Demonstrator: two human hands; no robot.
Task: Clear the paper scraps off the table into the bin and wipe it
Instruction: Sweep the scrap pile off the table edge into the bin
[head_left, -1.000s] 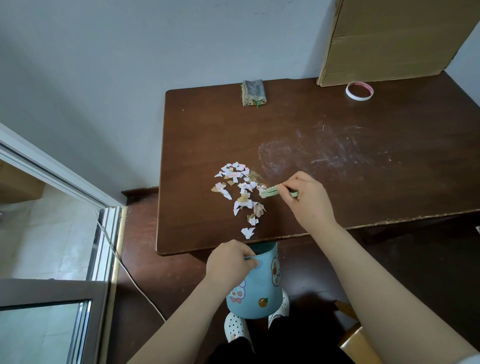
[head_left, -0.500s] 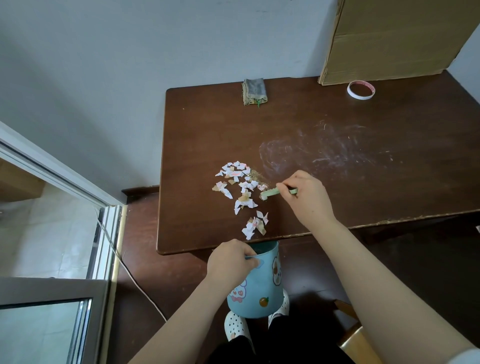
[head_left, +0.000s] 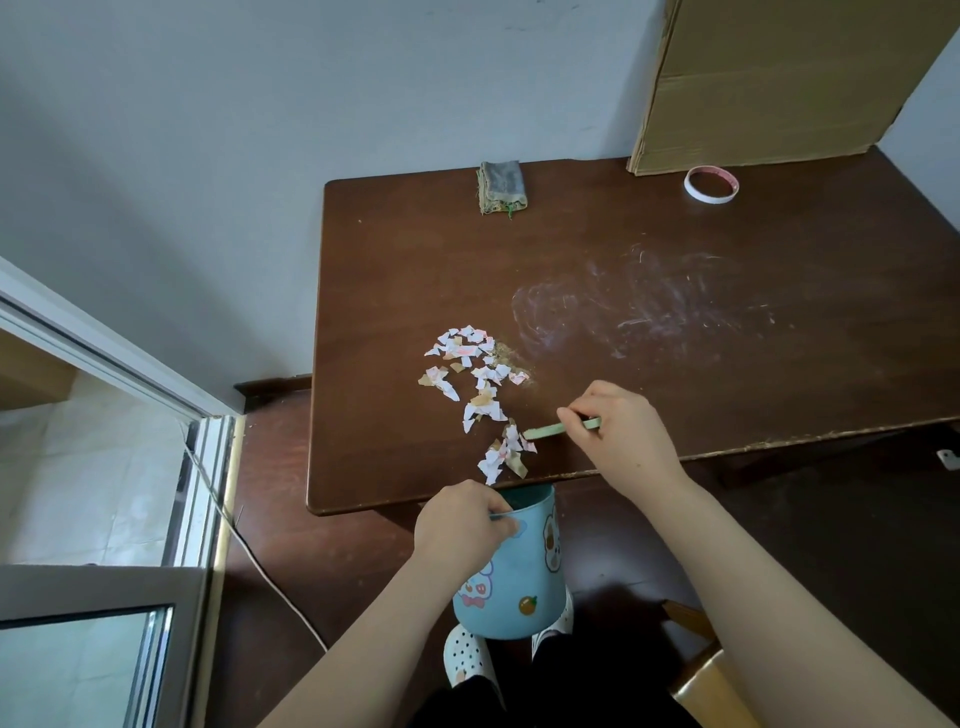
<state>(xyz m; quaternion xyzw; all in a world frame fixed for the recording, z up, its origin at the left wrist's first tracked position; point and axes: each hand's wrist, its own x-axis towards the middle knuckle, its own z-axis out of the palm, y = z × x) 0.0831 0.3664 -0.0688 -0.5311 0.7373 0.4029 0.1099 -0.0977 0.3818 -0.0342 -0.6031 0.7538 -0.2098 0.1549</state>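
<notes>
Two hands work at the near table edge; the right hand (head_left: 621, 436) pinches a green stick (head_left: 550, 429), its tip touching the paper scraps (head_left: 483, 384) strewn on the brown table (head_left: 675, 322); the left hand (head_left: 462, 522) grips the rim of the blue bin (head_left: 519, 577) just below that edge; a folded cloth (head_left: 501, 186) lies well apart at the far edge.

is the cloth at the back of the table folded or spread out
Folded. The grey cloth lies as a small compact block near the table's far edge, layered edges showing along its side.
</notes>
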